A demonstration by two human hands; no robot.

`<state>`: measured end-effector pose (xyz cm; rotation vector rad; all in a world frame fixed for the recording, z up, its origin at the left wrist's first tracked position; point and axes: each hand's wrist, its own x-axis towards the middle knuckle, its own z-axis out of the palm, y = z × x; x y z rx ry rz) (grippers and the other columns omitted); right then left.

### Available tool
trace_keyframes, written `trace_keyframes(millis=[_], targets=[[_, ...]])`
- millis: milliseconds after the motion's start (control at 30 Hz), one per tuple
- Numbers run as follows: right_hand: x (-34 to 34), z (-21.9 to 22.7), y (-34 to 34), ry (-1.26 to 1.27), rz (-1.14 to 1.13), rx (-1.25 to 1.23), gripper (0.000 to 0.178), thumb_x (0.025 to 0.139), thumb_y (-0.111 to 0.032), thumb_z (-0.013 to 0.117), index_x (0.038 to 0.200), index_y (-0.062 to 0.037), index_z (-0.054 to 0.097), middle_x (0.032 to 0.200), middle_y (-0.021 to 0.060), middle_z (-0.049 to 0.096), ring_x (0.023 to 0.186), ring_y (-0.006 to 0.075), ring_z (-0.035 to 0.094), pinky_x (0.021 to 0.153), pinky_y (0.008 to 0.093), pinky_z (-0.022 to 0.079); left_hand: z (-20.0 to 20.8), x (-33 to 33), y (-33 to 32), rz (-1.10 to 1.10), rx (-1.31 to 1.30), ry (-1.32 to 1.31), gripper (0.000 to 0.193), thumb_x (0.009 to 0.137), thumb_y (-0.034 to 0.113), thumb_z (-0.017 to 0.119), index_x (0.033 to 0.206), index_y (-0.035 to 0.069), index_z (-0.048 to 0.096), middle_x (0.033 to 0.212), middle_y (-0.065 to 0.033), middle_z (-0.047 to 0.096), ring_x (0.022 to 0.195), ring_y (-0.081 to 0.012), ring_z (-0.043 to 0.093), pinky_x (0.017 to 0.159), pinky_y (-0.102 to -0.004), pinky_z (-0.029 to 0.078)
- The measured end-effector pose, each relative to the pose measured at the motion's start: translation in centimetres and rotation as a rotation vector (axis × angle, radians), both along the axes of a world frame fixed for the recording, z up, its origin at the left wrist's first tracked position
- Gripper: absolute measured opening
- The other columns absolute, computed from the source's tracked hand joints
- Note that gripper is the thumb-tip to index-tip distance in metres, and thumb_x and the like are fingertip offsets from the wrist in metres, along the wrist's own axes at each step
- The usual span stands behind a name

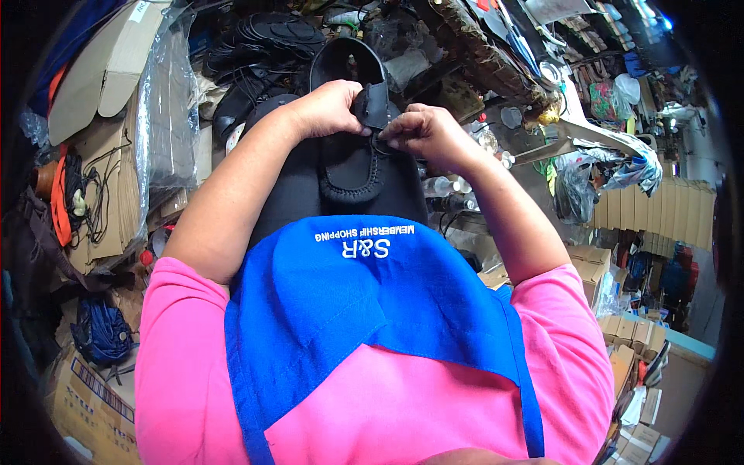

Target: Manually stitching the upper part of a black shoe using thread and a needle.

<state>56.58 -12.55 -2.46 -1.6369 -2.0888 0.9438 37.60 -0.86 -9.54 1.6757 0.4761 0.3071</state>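
A black loafer [353,167] lies on my lap with its toe toward me and its opening away. Thick gathered stitches run around its toe. My left hand [333,110] is closed on the shoe's left side, by the black strap or flap [373,105] across the instep. At the right edge of the toe seam, my right hand [425,136] has its thumb and fingers pinched together. A thin dark strand seems to lie near its fingertips; whatever it pinches is too small to make out.
Black shoe pieces [267,43] are heaped beyond my left hand. Clear bottles [446,186] lie right of my lap. Cardboard and a plastic-wrapped sheet [167,124] stand at left. A wooden bench edge [484,46] with clutter is at far right. A blue apron [310,271] covers my front.
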Motion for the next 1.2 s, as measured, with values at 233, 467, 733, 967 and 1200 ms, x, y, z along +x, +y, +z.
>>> trace_keyframes(millis=[233, 467, 733, 967, 1200], targets=[[-1.0, 1.8, -0.7, -0.351, 0.148, 0.31, 0.018, 0.075, -0.012, 0.071, 0.093, -0.0126, 0.072, 0.079, 0.0104, 0.057, 0.076, 0.0275, 0.062, 0.069, 0.037, 0.051, -0.2, -0.2, -0.4, 0.064, 0.094, -0.033, 0.03, 0.067, 0.005, 0.079, 0.092, 0.0, 0.062, 0.086, -0.0068, 0.069, 0.081, -0.0127, 0.062, 0.077, -0.0283, 0.049], [0.9, 0.9, -0.4, -0.036, 0.052, 0.016, 0.022, 0.078, -0.008, 0.069, 0.099, -0.013, 0.072, 0.079, 0.01, 0.055, 0.072, 0.0248, 0.059, 0.066, 0.0338, 0.049, 1.2, -0.3, -0.8, 0.041, 0.081, 0.018, 0.028, 0.069, 0.006, 0.078, 0.093, 0.001, 0.064, 0.089, -0.0054, 0.07, 0.083, -0.012, 0.062, 0.08, -0.0281, 0.049], [-1.2, 2.5, -0.9, -0.3, 0.136, 0.169, 0.021, 0.078, -0.01, 0.068, 0.099, -0.0115, 0.071, 0.079, 0.0116, 0.057, 0.075, 0.026, 0.061, 0.068, 0.035, 0.05, 1.2, -0.4, -0.4, -0.039, -0.064, 0.001, 0.025, 0.073, 0.005, 0.075, 0.095, 0.002, 0.064, 0.091, -0.0028, 0.069, 0.086, -0.01, 0.061, 0.084, -0.0271, 0.048], [0.6, 0.7, 0.6, 0.034, 0.047, -0.119, 0.019, 0.081, -0.008, 0.068, 0.1, -0.011, 0.071, 0.085, 0.0061, 0.057, 0.085, 0.0184, 0.059, 0.077, 0.031, 0.048, 1.1, -0.2, -0.2, -0.072, -0.07, 0.026, 0.028, 0.073, 0.005, 0.075, 0.098, 0.001, 0.063, 0.093, -0.0037, 0.069, 0.087, -0.0105, 0.061, 0.084, -0.0269, 0.047], [2.0, 0.0, 1.2, 0.229, 0.021, -0.379, 0.022, 0.084, -0.006, 0.066, 0.106, -0.0081, 0.071, 0.094, 0.0019, 0.06, 0.093, 0.014, 0.057, 0.087, 0.0286, 0.045, 0.4, -0.3, 0.2, -0.1, -0.027, -0.003, 0.033, 0.071, 0.003, 0.076, 0.1, 0.0, 0.06, 0.095, -0.0049, 0.068, 0.089, -0.0119, 0.06, 0.084, -0.0274, 0.047]])
